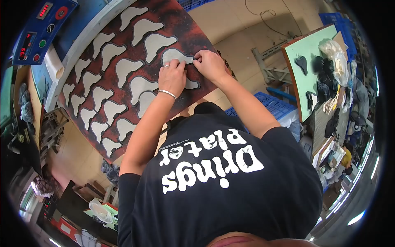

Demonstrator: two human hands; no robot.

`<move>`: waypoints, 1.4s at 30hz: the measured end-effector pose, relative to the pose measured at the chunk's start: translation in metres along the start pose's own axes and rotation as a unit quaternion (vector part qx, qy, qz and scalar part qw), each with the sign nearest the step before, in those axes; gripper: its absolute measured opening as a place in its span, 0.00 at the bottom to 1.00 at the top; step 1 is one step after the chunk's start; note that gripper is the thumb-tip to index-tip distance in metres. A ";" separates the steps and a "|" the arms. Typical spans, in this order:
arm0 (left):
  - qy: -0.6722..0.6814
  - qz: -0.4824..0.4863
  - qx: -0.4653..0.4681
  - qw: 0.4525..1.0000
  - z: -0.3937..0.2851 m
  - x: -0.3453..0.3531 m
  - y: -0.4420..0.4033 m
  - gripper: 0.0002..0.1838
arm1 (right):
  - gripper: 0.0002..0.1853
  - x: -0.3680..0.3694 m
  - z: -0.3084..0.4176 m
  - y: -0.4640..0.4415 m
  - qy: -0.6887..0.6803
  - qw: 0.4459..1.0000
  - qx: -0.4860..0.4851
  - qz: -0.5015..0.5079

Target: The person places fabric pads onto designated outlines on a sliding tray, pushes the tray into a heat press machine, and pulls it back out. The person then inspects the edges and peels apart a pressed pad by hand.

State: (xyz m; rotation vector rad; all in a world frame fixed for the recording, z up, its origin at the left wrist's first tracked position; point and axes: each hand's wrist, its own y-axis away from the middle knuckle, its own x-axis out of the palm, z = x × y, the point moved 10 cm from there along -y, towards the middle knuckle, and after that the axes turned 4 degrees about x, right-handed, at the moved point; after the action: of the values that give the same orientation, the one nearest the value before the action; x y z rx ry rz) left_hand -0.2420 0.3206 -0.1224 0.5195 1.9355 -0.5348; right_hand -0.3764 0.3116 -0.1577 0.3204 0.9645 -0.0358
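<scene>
Rows of light grey curved pieces with dark edges lie on a red and black board. My left hand, with a ring and a bracelet, rests on one light grey piece near the board's right side, its fingers bent and close together on the lower edge. At the narrow right end of the same piece, my right hand pinches the tip between thumb and fingers. Another grey piece lies partly hidden under my left hand.
A blue control panel with red displays and buttons stands at the upper left, beside a curved metal edge. To the right, a light green board holds black parts and plastic bags. Blue crates sit below it.
</scene>
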 end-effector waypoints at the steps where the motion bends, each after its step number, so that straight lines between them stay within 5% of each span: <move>1: -0.003 0.006 -0.001 1.000 -0.001 0.002 0.000 0.14 | 0.13 0.003 -0.003 -0.003 -0.004 0.999 0.022 0.025; 5: -0.006 0.001 -0.004 1.000 -0.002 0.000 -0.001 0.15 | 0.13 0.000 -0.005 -0.003 -0.042 0.997 0.043 0.046; 11: 0.000 -0.023 -0.008 1.000 -0.001 0.001 0.003 0.15 | 0.11 -0.012 0.010 0.004 0.035 0.994 -0.036 -0.093; 17: 0.008 -0.037 -0.007 0.999 0.001 0.001 0.005 0.15 | 0.10 0.002 -0.002 -0.013 -0.009 0.997 0.053 0.051; 22: 0.039 -0.072 -0.017 0.996 0.004 -0.007 0.008 0.13 | 0.11 0.005 -0.007 -0.013 -0.096 0.992 0.036 0.070; 28: 0.330 -0.141 -0.160 0.920 0.033 -0.015 0.014 0.10 | 0.09 0.021 0.004 0.002 -0.412 0.897 0.037 0.157; 32: 0.395 -0.108 -0.226 0.884 0.049 0.002 0.019 0.12 | 0.13 0.022 0.020 0.007 -0.534 0.828 0.027 0.170; 42: 0.490 -0.071 -0.296 0.817 0.063 0.021 0.025 0.12 | 0.16 0.025 0.026 0.003 -0.485 0.857 -0.016 0.175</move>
State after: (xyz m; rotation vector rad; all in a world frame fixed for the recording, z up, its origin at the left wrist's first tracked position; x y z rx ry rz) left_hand -0.1905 0.3067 -0.1697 0.2331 2.9680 0.3794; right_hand -0.3403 0.3094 -0.1638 0.3815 -0.1106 0.1429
